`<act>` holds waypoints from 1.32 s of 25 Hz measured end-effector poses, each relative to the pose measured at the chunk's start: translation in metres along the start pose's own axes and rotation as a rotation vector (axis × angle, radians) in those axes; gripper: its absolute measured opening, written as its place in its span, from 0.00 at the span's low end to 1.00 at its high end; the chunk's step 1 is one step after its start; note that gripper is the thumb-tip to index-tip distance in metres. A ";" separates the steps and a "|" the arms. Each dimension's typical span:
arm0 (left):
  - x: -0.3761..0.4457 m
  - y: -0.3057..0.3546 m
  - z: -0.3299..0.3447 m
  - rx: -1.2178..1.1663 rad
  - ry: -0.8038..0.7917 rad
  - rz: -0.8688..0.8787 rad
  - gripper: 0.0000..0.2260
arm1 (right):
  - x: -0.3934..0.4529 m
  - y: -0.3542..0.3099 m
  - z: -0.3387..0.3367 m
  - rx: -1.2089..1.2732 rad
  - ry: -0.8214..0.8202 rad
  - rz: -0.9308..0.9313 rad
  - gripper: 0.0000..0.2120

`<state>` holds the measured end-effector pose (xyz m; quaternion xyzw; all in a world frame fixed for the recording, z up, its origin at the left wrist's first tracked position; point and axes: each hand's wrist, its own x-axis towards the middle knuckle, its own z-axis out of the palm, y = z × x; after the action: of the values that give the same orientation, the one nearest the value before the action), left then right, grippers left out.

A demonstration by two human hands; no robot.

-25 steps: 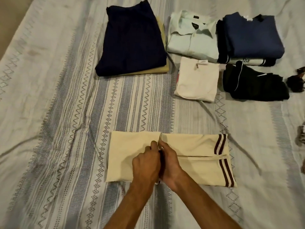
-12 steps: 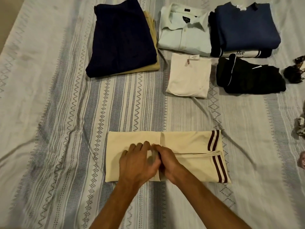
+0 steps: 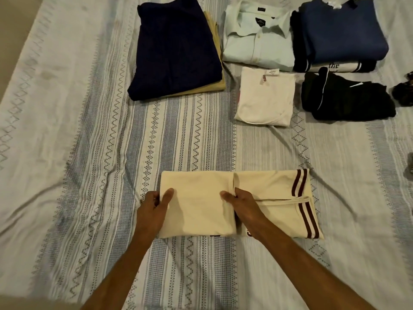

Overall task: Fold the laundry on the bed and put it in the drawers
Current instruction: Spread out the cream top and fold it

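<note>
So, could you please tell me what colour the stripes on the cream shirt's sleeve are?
Dark maroon stripes, paired, clearest in the head view.

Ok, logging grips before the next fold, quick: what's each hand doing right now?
Left hand: grips the left edge of the cream shirt.
Right hand: grips the shirt's folded edge at the middle.

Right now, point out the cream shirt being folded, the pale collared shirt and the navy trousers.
cream shirt (image 3: 201, 204): head view, on the plain folded panel between the hands.
pale collared shirt (image 3: 257, 45): head view, on its buttoned front below the collar.
navy trousers (image 3: 176, 50): head view, on the middle of the top fold.
</note>
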<state>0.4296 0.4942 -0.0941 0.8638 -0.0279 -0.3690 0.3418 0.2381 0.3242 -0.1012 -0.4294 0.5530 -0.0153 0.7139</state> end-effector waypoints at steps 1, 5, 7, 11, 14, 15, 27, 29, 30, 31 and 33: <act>0.001 0.000 0.001 0.018 -0.027 0.012 0.22 | 0.002 0.000 0.001 0.003 -0.005 -0.008 0.10; 0.001 0.001 0.005 -0.098 -0.060 -0.011 0.18 | 0.005 -0.004 0.010 0.003 -0.026 -0.035 0.10; 0.001 -0.001 0.003 -0.151 -0.048 -0.043 0.15 | 0.006 -0.003 0.015 -0.028 -0.021 -0.035 0.11; 0.001 0.000 -0.002 -0.207 -0.059 -0.080 0.18 | 0.009 -0.001 0.018 -0.082 0.021 -0.024 0.10; 0.002 0.005 -0.006 -0.365 -0.068 -0.204 0.12 | 0.008 0.002 0.027 -0.061 0.029 -0.010 0.10; 0.004 0.004 -0.008 -0.405 -0.080 -0.243 0.12 | 0.007 0.004 0.031 -0.050 0.041 -0.005 0.09; -0.022 0.016 -0.006 -0.005 0.123 0.153 0.14 | -0.009 0.002 0.042 -0.471 0.428 -0.354 0.26; -0.042 0.039 -0.004 0.043 0.151 0.251 0.13 | -0.013 0.011 0.039 -0.681 0.505 -0.501 0.28; -0.052 0.050 -0.001 0.058 0.155 0.297 0.11 | -0.017 0.013 0.037 -0.701 0.482 -0.572 0.25; -0.063 0.062 0.002 0.066 0.153 0.343 0.10 | -0.021 0.016 0.034 -0.645 0.409 -0.609 0.20; -0.087 0.086 0.015 0.084 0.132 0.444 0.09 | -0.031 0.013 0.027 -0.423 0.224 -0.498 0.16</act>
<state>0.3741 0.4460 0.0049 0.8722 -0.2100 -0.2262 0.3796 0.2412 0.3641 -0.0849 -0.6855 0.4970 -0.1212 0.5181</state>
